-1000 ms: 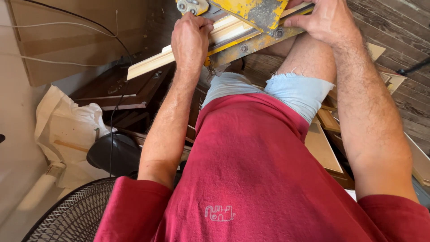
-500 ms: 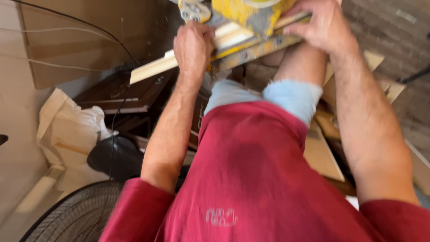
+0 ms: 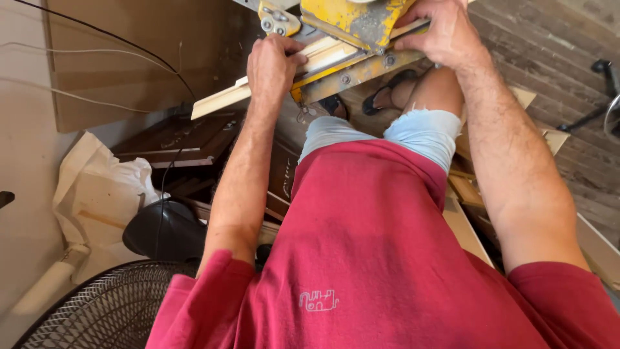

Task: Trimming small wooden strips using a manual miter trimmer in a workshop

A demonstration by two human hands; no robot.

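Cluttered workshop floor: wood plank flooring (image 3: 555, 71) far right, pale wall on the left, a cardboard sheet (image 3: 110, 71) leaning far left. Black fan grille (image 3: 97, 313) at near left, crumpled white bag (image 3: 97, 187) beside it, dark panels (image 3: 174, 139) stacked behind.

Vs 0.5 s ago: view has tilted a little lower, so the sandalled foot (image 3: 387, 97) under the saw now shows; both hands sit where they were on the trim and saw, no visible shift of the strip.

Left hand (image 3: 271, 64): fingers curled down, pressed together over the pale wooden trim strip (image 3: 219, 102), pinning it against the yellow saw base (image 3: 349, 71). Strip's free end sticks out left and toward the near side of that hand.

Right hand (image 3: 442, 32): closed over the right end of the yellow base, fingers wrapped on its far edge; can't tell if it also touches the strip there.

Saw is at far centre, above the person's knees in light shorts (image 3: 420, 132). Loose wood offcuts (image 3: 468, 226) lie on the floor to the right.
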